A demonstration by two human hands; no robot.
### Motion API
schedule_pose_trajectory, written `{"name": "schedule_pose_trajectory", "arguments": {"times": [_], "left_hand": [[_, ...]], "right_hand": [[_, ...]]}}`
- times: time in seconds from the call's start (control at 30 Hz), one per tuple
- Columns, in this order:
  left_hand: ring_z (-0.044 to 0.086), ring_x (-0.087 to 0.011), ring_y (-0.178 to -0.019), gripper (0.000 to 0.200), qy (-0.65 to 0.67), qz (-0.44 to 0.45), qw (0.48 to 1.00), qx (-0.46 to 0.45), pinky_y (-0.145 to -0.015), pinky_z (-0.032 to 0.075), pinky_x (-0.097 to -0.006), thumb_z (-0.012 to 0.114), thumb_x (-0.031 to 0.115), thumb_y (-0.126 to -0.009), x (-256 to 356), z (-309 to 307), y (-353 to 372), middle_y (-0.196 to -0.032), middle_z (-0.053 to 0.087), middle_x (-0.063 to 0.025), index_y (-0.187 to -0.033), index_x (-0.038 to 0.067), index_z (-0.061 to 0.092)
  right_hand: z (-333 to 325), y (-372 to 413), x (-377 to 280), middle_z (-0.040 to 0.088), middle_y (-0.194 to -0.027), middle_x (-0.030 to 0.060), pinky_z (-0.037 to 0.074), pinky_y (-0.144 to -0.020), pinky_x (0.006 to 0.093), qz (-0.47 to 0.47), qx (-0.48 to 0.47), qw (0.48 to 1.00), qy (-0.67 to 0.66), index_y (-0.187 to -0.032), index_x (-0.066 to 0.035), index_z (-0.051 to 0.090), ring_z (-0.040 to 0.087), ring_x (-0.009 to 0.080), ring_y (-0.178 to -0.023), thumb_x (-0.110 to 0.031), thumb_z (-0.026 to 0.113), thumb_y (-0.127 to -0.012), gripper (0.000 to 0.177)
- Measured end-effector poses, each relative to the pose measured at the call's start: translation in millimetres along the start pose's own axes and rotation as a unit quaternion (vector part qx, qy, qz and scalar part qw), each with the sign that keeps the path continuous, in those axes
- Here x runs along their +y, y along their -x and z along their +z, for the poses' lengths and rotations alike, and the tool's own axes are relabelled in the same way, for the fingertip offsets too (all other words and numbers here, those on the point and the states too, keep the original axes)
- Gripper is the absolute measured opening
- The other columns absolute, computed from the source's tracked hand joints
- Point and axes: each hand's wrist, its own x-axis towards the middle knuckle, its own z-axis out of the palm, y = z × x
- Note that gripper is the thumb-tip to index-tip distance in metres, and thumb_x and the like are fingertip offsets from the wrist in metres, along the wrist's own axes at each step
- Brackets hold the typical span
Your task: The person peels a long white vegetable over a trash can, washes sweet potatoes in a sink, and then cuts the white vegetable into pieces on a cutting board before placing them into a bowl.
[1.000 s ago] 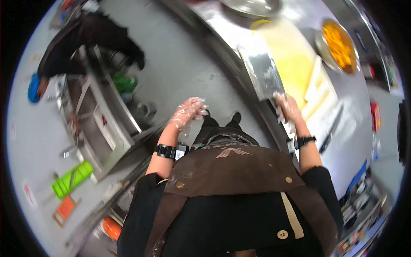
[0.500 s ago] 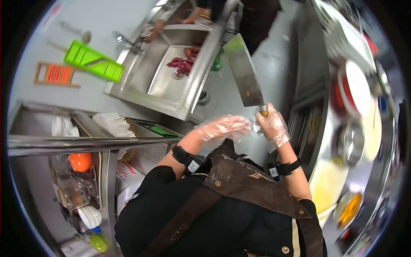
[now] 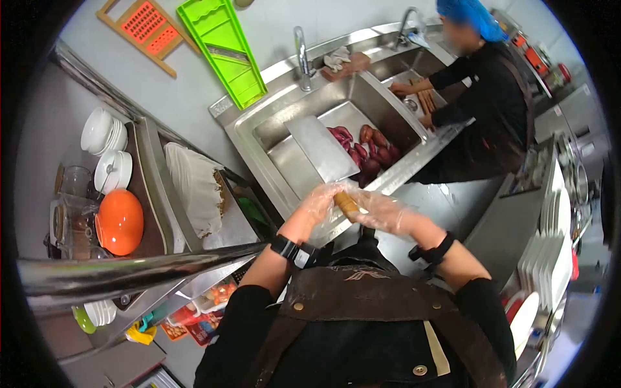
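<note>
A cleaver (image 3: 322, 150) with a wide metal blade and a wooden handle points away from me over the near sink. My left hand (image 3: 318, 205), in a clear plastic glove, closes round the handle near the blade. From the other side my right hand (image 3: 388, 213), gloved the same way, has its fingers closed against the handle; part of its grip is hidden. Beyond the blade, several reddish-purple sweet potatoes (image 3: 372, 158) lie in the sink basin (image 3: 275, 132).
A co-worker (image 3: 485, 116) in a blue hair cover works at the farther sink. A green slicer (image 3: 223, 55) and an orange grater (image 3: 145, 29) are at the upper left. A metal rail (image 3: 155, 271) crosses on my left. Stacked white plates (image 3: 546, 258) stand on the right.
The view has turned toward the sinks. The cleaver has moved from my right side to over the near sink. My left hand, apart from it before, is now on its handle.
</note>
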Motion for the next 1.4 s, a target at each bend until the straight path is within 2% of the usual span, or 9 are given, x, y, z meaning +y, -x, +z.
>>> {"name": "schedule_pose_trajectory", "arguments": {"times": [0.2,0.27,0.4,0.47,0.6,0.73,0.83,1.2,1.4], "left_hand": [[0.057,-0.0181,-0.081,0.026,-0.099,0.018,0.993,0.059,-0.077,0.044,-0.0308,0.055,0.027,-0.086,-8.4,-22.3,-20.1,-0.085,0.061,-0.0083,-0.086,0.001,0.061],[0.056,-0.0179,-0.075,0.031,-0.204,0.021,0.969,0.134,-0.073,0.044,-0.031,0.057,0.033,-0.084,-7.5,-23.9,-30.1,-0.075,0.06,-0.0068,-0.081,0.002,0.06],[0.054,-0.016,-0.064,0.036,-0.033,0.02,0.964,0.265,-0.063,0.045,-0.0292,0.058,0.038,-0.081,-11.4,-5.0,-42.4,-0.067,0.057,-0.0065,-0.074,0.002,0.057],[0.054,-0.0161,-0.059,0.031,-0.252,-0.061,0.929,0.264,-0.058,0.045,-0.0288,0.057,0.032,-0.081,18.2,1.2,-40.1,-0.064,0.057,-0.0064,-0.072,0.002,0.056],[0.056,-0.0166,-0.056,0.031,-0.278,-0.088,0.889,0.353,-0.056,0.047,-0.0293,0.052,0.031,-0.084,9.3,-15.2,-53.9,-0.063,0.057,-0.0067,-0.071,0.002,0.056],[0.055,-0.0158,-0.056,0.034,-0.347,-0.076,0.899,0.258,-0.056,0.046,-0.0304,0.053,0.033,-0.082,9.7,-26.0,-75.4,-0.06,0.056,-0.0058,-0.07,0.001,0.055],[0.051,-0.0155,-0.055,0.019,-0.005,-0.04,0.935,0.352,-0.055,0.043,-0.0283,0.056,0.018,-0.081,9.5,-30.4,-97.8,-0.059,0.053,-0.0052,-0.069,0.004,0.056],[0.05,-0.0183,-0.057,0.017,0.077,-0.061,0.915,0.391,-0.059,0.043,-0.0331,0.055,0.019,-0.08,38.3,-50.9,-142.4,-0.066,0.052,-0.005,-0.074,0.003,0.055],[0.063,-0.0287,-0.073,0.017,-0.508,-0.256,0.772,0.284,-0.064,0.049,-0.0378,0.052,0.018,-0.082,25.5,-63.0,-142.3,-0.075,0.062,-0.0158,-0.082,0.002,0.056]], "right_hand": [[-131.5,-121.3,207.8,0.045,-0.128,0.019,0.034,-0.098,0.0421,-0.27,0.005,0.881,0.389,-0.128,-0.005,0.042,0.045,0.0357,-0.113,-0.04,0.043,-0.09,0.052],[-166.6,-177.9,209.0,0.046,-0.128,0.0165,0.035,-0.097,0.0416,-0.183,0.074,0.963,0.185,-0.128,-0.007,0.043,0.047,0.0351,-0.112,-0.034,0.045,-0.09,0.046],[-179.5,-318.3,240.6,0.04,-0.136,0.0148,0.029,-0.103,0.0378,-0.245,0.111,0.942,0.199,-0.134,-0.006,0.036,0.038,0.0318,-0.123,-0.027,0.046,-0.089,0.05],[-196.6,-364.2,216.4,0.038,-0.137,0.0144,0.029,-0.104,0.0355,-0.248,0.087,0.843,0.469,-0.134,-0.006,0.035,0.037,0.0293,-0.125,-0.032,0.043,-0.091,0.051],[-199.8,-420.5,196.2,0.046,-0.127,0.0188,0.033,-0.101,0.0351,-0.16,0.042,0.926,0.339,-0.133,-0.009,0.037,0.043,0.031,-0.119,-0.034,0.038,-0.092,0.048],[-200.9,-445.9,213.8,0.054,-0.115,0.0223,0.038,-0.097,0.0379,-0.114,0.008,0.937,0.331,-0.131,-0.011,0.04,0.051,0.0343,-0.11,-0.03,0.035,-0.093,0.043],[-191.5,-424.7,239.3,0.052,-0.119,0.0202,0.037,-0.097,0.0406,-0.169,0.034,0.954,0.244,-0.129,-0.011,0.042,0.05,0.0335,-0.11,-0.018,0.041,-0.09,0.04],[-179.5,-407.4,257.8,0.041,-0.132,0.0195,0.032,-0.102,0.0378,-0.261,0.122,0.937,0.196,-0.133,-0.008,0.035,0.04,0.0331,-0.121,-0.02,0.042,-0.091,0.045],[-190.2,-399.1,246.5,0.043,-0.13,0.0196,0.033,-0.101,0.0381,-0.228,0.088,0.956,0.162,-0.134,-0.009,0.035,0.041,0.0337,-0.12,-0.025,0.043,-0.091,0.047]]}}
